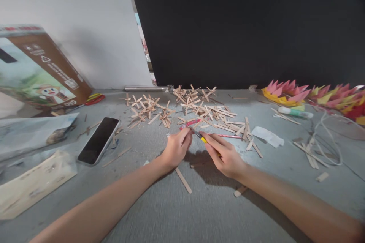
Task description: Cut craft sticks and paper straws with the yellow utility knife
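My left hand (176, 147) is closed, pinching a small wooden stick piece (191, 130) down on the grey table (199, 205). My right hand (224, 153) is closed around a yellow-handled cutter (203, 139), its tip touching the piece at my left fingertips. A loose wooden stick (183, 179) lies under my left wrist. A red pen-like tool (190, 123) lies just behind my left hand. Behind both hands spreads a heap of crossed wooden sticks (196, 108).
A black phone (99, 140) lies at the left, beside a tilted cardboard box (42, 72) and paper sheets (34, 182). Pink and yellow paper shapes (313, 97), a glue tube (295, 112) and a white cable (327, 136) are at the right. A black board (242, 26) stands behind.
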Demonstrator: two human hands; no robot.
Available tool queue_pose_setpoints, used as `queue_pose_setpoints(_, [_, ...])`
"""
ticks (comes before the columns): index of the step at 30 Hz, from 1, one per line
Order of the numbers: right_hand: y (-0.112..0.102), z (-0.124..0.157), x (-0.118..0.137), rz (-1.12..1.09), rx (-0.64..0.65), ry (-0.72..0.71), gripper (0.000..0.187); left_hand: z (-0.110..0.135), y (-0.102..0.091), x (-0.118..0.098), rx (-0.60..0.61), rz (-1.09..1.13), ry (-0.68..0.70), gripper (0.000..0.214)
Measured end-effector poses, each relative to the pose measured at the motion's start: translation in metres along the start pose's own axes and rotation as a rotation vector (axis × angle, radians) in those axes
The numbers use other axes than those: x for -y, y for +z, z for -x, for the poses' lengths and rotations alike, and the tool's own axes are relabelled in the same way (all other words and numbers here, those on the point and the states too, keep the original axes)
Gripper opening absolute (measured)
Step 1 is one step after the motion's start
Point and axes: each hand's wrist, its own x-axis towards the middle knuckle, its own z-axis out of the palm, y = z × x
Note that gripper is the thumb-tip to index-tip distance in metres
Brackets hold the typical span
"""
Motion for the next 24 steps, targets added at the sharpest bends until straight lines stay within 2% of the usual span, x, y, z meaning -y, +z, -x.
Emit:
queue_pose_setpoints(11, [0.009,-0.001,0.004,-0.053,-0.051,0.116,0.042,-0.004,-0.002,0.001,0.04,-0.077,0.014,0.031])
queue_pose_setpoints(17, [0.005,-0.008,0.005,-0.057,0.001,0.217,0.039,-0.007,-0.002,0.003,0.065,-0.1,-0.023,0.024])
queue_pose_setpoints(24, [-0.001,-0.017,0.008,-0.024,0.045,0.314,0.039,-0.01,0.0,0.004,0.105,-0.126,-0.084,0.027])
